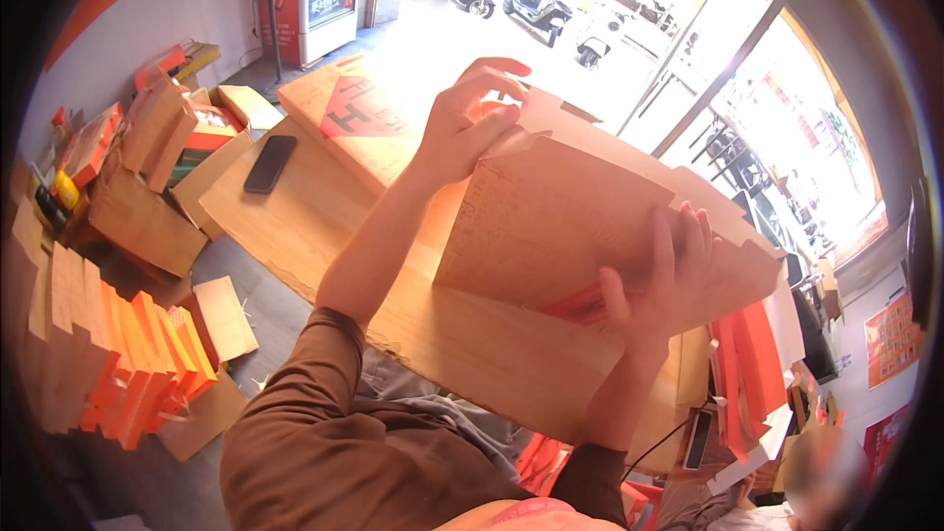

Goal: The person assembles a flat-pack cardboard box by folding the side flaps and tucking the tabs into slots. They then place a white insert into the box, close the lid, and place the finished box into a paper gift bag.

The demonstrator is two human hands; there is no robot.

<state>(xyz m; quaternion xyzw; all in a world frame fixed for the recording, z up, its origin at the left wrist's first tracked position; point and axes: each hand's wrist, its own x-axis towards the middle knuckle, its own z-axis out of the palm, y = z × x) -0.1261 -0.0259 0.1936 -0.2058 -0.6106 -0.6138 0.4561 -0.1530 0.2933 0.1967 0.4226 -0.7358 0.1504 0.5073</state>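
A tan cardboard box (560,221), partly folded with flaps along its upper edge, stands tilted on the wooden table in front of me. My left hand (472,123) grips the box's far left corner by its flap, fingers curled and thumb pressed against the board. Fingers apart, my right hand (664,280) rests against the panel facing me, toward its right end. Some red print shows low on the cardboard beside my right thumb. The box's far side is hidden from view.
A flat printed carton (339,123) and a black phone (269,164) lie on the wooden table (295,236). Orange boxes (147,354) stand in a row at lower left, below piled cartons. Red folded boxes (742,364) are stacked at right, near another person (821,472).
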